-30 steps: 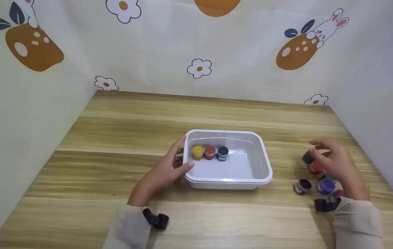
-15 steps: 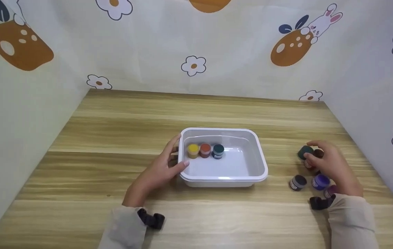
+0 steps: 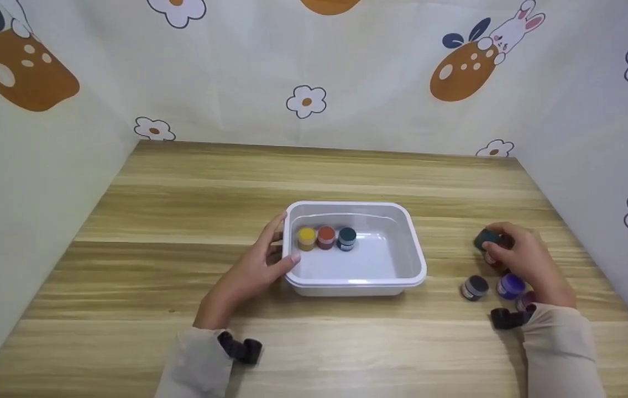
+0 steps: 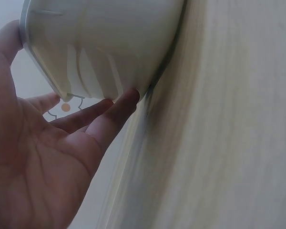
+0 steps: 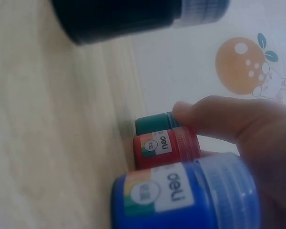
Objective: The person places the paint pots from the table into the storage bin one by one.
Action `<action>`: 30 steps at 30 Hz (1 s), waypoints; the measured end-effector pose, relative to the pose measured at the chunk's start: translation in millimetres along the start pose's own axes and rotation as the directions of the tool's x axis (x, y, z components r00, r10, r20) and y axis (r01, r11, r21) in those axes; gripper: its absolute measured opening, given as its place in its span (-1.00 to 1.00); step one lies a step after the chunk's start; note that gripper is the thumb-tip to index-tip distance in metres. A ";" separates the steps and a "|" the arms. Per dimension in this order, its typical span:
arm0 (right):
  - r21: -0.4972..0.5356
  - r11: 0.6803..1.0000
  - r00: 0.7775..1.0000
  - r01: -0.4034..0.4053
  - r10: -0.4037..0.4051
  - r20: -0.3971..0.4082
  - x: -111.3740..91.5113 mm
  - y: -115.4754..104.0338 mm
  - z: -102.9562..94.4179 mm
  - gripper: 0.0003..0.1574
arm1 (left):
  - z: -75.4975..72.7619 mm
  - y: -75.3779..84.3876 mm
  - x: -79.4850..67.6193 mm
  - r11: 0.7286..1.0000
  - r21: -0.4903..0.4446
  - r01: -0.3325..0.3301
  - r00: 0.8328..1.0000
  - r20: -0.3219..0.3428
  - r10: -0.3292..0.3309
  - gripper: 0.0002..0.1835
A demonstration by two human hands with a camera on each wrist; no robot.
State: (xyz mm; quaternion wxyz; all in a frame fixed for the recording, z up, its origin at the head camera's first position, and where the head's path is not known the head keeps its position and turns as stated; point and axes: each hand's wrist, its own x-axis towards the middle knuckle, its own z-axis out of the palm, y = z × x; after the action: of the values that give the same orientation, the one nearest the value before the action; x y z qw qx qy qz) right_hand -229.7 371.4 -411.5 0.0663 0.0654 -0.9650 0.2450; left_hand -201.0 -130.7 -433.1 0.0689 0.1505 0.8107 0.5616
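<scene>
My left hand (image 3: 253, 271) holds the left side of a white plastic tub (image 3: 355, 281), thumb over the rim and fingertips against the outer wall (image 4: 100, 52). In the tub stand a yellow paint jar (image 3: 307, 238), an orange-red one (image 3: 325, 237) and a dark green one (image 3: 346, 239), lined up in a row. At the right, my right hand (image 3: 532, 262) pinches another green paint jar (image 3: 484, 239) between thumb and index finger. The right wrist view shows the thumb at the top of this green jar (image 5: 151, 123), beside a red jar (image 5: 157, 148).
Near the right wrist stand a blue-violet jar (image 3: 511, 286), a very dark jar (image 3: 475, 288) and a partly covered magenta jar (image 3: 526, 301). Patterned cloth walls (image 3: 225, 72) border the wooden table (image 3: 209, 182) at the back and sides.
My right thumb and index finger have come together around the green jar, which has tilted a little. The left hand keeps its hold on the tub. The head view has shifted slightly.
</scene>
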 end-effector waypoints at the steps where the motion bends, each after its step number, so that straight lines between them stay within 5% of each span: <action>1: -0.003 1.000 1.000 -0.005 0.005 -0.002 0.0 0.0 0.2 -0.48 | 0.1 0.0 0.0 1.000 -0.006 -0.004 1.000 0.001 0.004 -0.07; 12: -0.010 0.999 0.998 -0.043 0.043 -0.043 -2.7 6.1 0.9 -0.50 | 2.0 -1.8 5.3 0.998 0.002 -0.057 0.998 0.021 0.057 -0.09; 30: 0.059 0.996 0.997 -0.065 0.068 -0.047 2.5 1.6 3.2 -0.45 | 0.0 -0.2 -1.0 1.000 0.002 -0.024 1.000 0.002 0.024 -0.08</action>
State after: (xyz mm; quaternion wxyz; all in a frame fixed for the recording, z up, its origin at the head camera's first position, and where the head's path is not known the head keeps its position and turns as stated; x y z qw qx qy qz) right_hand -232.6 371.0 -414.6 0.0801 0.0289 -0.9573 0.2762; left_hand -200.0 -131.1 -433.3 0.0627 0.1609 0.8094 0.5613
